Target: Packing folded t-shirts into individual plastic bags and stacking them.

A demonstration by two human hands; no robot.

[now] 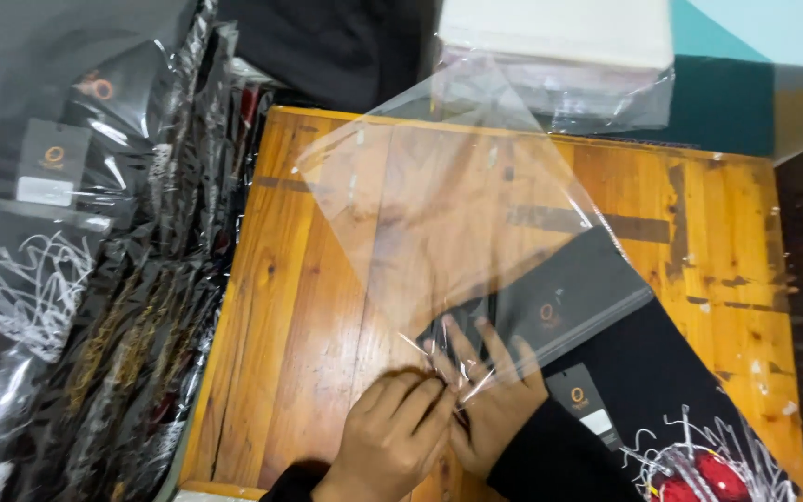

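Hands are busy at the near edge of the wooden table (290,316). The left hand (392,432) pinches the bottom edge of a clear plastic bag (439,214), fingers closed on it. The right hand (490,390) lies flat with fingers spread, pressing a folded black shirt (625,372) through the bag's mouth.

The bag is thin and floppy, so it could slip out of the pinch or tear if pulled hard. The paper tag (583,400) on the shirt might catch on the bag's edge.

The table is orange-brown, scratched and marked with dark stripes. A pile of bagged shirts (76,260) sits on the left. A stack of white packs (559,56) sits at the far side.
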